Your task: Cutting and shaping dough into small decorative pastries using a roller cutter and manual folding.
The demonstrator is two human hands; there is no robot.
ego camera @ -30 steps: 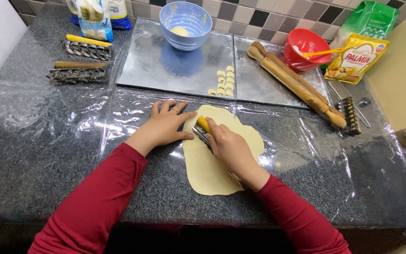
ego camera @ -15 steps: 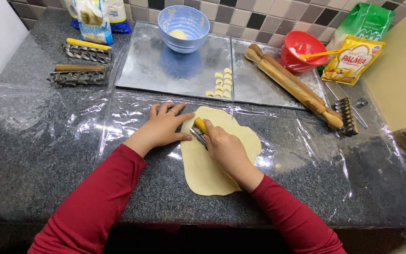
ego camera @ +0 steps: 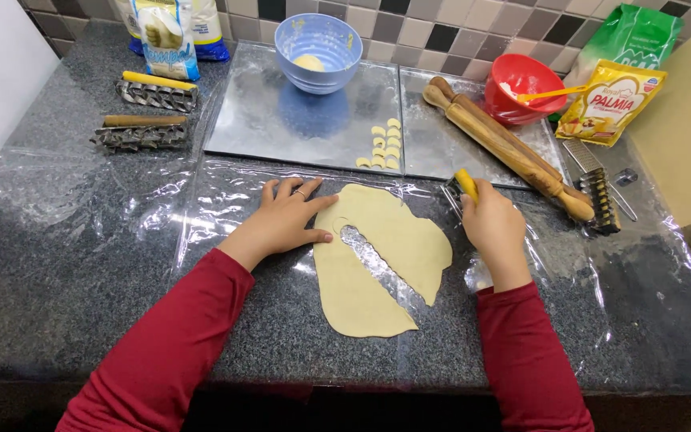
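1. Dough sheet: pale yellow, rolled flat, lying on clear plastic film on the dark speckled table. A long slot is cut through its middle, running from near the upper left towards the lower right; the film shows through the slot.
2. Left hand: fingers spread, palm down, pressed flat at the dough sheet's upper left edge, fingertips touching the dough. Red sleeve on the arm.
3. Right hand: closed round the yellow handle of a metal roller cutter, just right of the dough sheet and off its edge. Most of the cutter's metal part is hidden by the hand.
4. Cut dough pieces: small crescent shapes in short rows on a metal tray, beyond the dough sheet.
5. Blue bowl: on the same tray, further back from the dough sheet, with a lump of dough inside.
6. Wooden rolling pin: lying diagonally, up and to the right of the dough sheet.
7. Red bowl: behind the rolling pin, with a yellow utensil in it.
8. Two spare roller cutters: well to the upper left of the dough sheet, one with a yellow handle, one with a wooden handle.
9. Yellow packet and green packet: far upper right of the dough sheet.
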